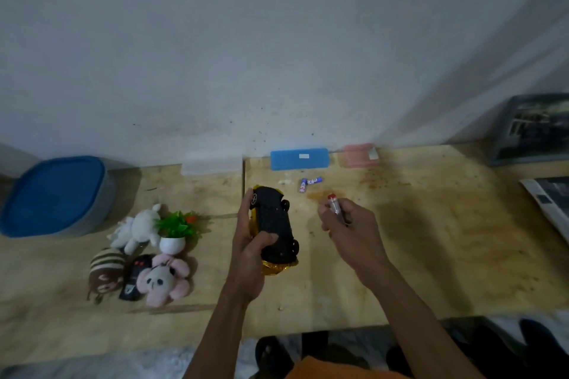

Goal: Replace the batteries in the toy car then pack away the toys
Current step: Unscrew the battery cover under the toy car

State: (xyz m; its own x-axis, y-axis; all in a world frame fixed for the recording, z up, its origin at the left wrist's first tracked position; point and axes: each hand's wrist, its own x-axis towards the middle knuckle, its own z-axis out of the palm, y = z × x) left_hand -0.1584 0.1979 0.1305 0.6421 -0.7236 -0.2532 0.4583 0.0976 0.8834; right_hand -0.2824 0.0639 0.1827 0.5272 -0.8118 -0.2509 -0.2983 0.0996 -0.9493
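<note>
Dim, soft-focus (edges warped) wide-angle view

Table (415, 255), lower frame: pale raw wood, matt, stained and scuffed. Toy car (275, 224), centre: matt black plastic underside, glossy gold body. Soft toys (163, 281), lower left: fuzzy cloth. Blue box (299, 158), centre by wall: smooth translucent plastic. Wall (246, 40), upper frame: matt, speckled plaster.

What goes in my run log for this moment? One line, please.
left hand: holds upturned gold toy car | right hand: holds red-tipped battery | blue batteries: loose on wooden table
</note>
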